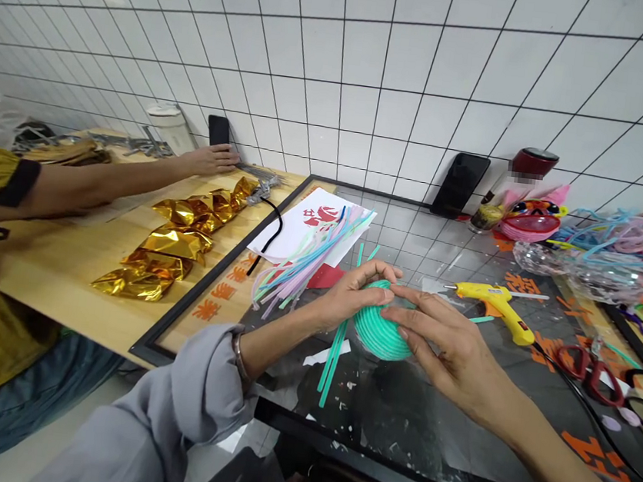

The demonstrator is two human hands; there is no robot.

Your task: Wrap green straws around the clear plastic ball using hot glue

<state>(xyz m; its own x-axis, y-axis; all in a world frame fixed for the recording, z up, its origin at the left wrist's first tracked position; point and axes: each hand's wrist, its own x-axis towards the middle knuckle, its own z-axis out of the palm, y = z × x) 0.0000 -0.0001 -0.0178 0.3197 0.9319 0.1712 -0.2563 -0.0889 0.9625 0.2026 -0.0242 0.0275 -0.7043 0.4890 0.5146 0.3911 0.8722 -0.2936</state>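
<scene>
Between my two hands is a round turquoise piece [384, 333] made of coiled strips, with ridges running around it. My left hand [362, 288] grips its upper left edge, thumb on the near face and fingers behind. From the right, my right hand [443, 340] presses its thumb and fingertips along the top and right edge. Several loose turquoise strips [330, 370] lie on the dark glass tabletop just below my left hand. Right of the hands rests a yellow hot glue gun [497, 301] with a glue stick in its back end.
Pastel strips [301, 266] lie over a white printed sheet [282, 225]. Red-handled scissors [590, 372] and a cable are at right, near a pile of pipe cleaners [635, 238]. A phone [460, 186] leans on the tiles. At left, a co-worker's arm [102, 177] reaches past gold foil [175, 247].
</scene>
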